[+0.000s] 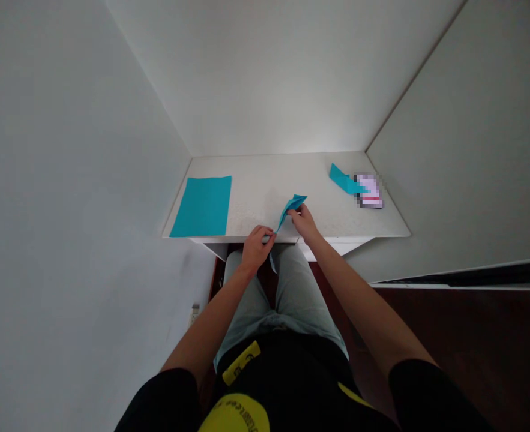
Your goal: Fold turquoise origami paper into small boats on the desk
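Between my two hands is a piece of folded blue paper [287,207], held over the front edge of the white desk. Its narrow lower end is pinched by my left hand [258,245], thumb and fingertips pressed together. Higher up, my right hand [304,222] grips the wider, layered part near the top. My right fingers cover some of the folds, so the full shape is not clear.
A flat blue sheet [204,207] lies on the desk [265,174] at the left. Toward the right, another folded blue paper [342,179] rests against a blurred, pinkish flat object [371,191]. Walls enclose the desk at the back and both sides.
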`<control>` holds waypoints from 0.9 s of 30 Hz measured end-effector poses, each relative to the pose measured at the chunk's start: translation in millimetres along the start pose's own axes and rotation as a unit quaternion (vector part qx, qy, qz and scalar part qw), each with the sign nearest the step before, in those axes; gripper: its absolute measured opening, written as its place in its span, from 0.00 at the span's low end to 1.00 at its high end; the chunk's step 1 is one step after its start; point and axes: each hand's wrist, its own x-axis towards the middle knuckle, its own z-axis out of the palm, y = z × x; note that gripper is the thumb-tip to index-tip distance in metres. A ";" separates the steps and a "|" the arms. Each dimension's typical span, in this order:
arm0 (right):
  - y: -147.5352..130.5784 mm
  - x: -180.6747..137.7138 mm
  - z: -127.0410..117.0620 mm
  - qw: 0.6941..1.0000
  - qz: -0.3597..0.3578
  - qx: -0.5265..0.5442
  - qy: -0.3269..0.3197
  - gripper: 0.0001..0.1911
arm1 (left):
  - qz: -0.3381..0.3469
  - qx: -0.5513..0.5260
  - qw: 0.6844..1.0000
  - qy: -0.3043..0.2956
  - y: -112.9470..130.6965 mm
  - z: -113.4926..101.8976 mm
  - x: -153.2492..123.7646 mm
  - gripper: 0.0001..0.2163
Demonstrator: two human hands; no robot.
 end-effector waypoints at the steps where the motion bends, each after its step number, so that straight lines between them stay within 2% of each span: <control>1: 0.5 0.1 -0.6 1.000 0.000 0.003 -0.003 0.17 | -0.002 0.007 1.000 -0.003 0.6 -0.5 -0.8 0.04; 8: -5.8 -4.9 -13.1 0.997 -0.043 -0.066 0.018 0.14 | -0.058 0.042 0.996 -0.046 7.1 -1.4 2.2 0.05; 13: -16.7 -14.9 -16.1 0.992 -0.111 -0.065 -0.014 0.17 | -0.109 0.047 0.991 -0.063 16.6 6.9 27.0 0.27; 16: -21.8 -17.5 -15.8 0.988 -0.138 -0.062 -0.037 0.19 | -0.119 0.013 0.990 -0.074 17.0 12.5 46.1 0.32; 20: -23.8 -16.1 -18.8 0.981 -0.164 -0.088 -0.053 0.19 | -0.098 -0.039 0.991 -0.086 7.5 18.6 61.6 0.29; 23: -22.4 -13.3 -23.0 0.977 -0.176 -0.110 -0.040 0.18 | -0.094 -0.091 0.987 -0.097 -0.2 21.9 64.3 0.26; 27: -20.8 -12.7 -26.1 0.975 -0.176 -0.134 -0.009 0.18 | -0.108 -0.077 0.988 -0.078 -1.4 22.3 64.7 0.22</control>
